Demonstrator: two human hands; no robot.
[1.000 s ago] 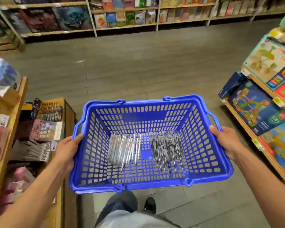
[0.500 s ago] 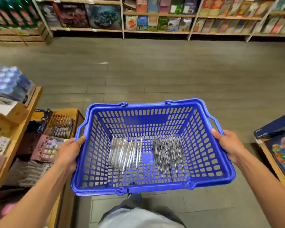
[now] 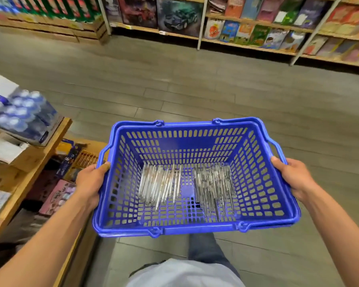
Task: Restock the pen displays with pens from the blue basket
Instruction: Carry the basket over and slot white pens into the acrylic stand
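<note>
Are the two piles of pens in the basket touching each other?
Apart. The head view shows the lighter pile and the darker pile lying side by side on the blue basket floor, with a bare strip of blue grid between them.

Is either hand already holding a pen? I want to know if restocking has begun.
No: the left hand and right hand both grip the blue basket by its side rims, and the pens lie on its floor.
</note>
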